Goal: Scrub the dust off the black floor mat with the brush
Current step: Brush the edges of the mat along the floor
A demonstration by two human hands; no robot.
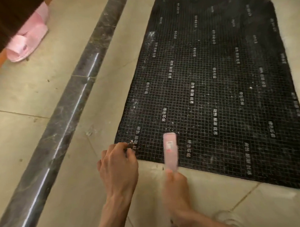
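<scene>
One mat (214, 91); one brush (170, 151); two hands, left (118, 169), right (176, 190).

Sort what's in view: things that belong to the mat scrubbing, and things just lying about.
In the job:
black floor mat
pink brush, in right hand
left hand, pinching the mat's near corner

Lying about:
pink plastic item, far left
dark marble strip in the floor

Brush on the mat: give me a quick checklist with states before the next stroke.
1. Brush held by right hand: ok.
2. Brush head over mat: ok.
3. Left hand pinning the mat's near corner: ok.
4. Bristles touching mat: cannot tell, blurred.
5. Mat flat on floor: ok.
6. Dust gone: not ok, white specks remain along the left edge and far side.
</scene>
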